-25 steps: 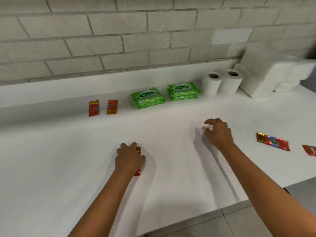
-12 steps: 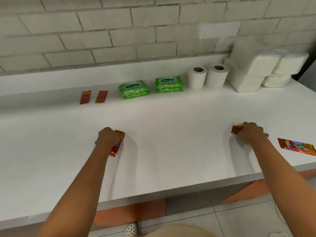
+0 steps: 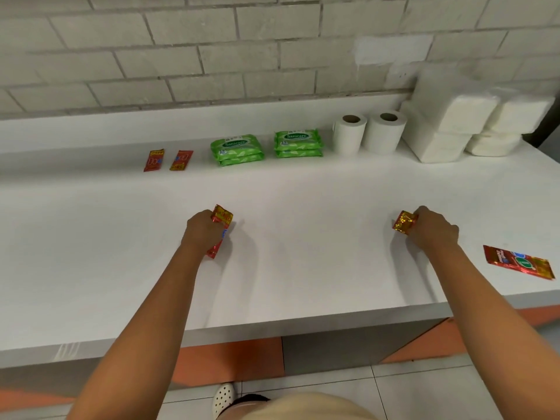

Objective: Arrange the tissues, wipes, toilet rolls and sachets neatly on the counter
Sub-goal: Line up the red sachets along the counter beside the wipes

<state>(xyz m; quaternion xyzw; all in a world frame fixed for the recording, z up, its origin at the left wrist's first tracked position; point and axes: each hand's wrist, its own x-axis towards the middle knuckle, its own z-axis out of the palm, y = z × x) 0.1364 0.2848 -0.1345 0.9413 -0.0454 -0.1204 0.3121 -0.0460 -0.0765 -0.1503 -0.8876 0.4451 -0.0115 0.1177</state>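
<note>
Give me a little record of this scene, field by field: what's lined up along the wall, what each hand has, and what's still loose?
Surface: white counter
Back row, left to right: two red sachets, two stacks of green wipe packs, two white toilet rolls, white tissue packs
Left hand: grips a red foil sachet
Right hand: grips a red-gold foil sachet
Loose: one red sachet lying flat, near the right edge
</note>
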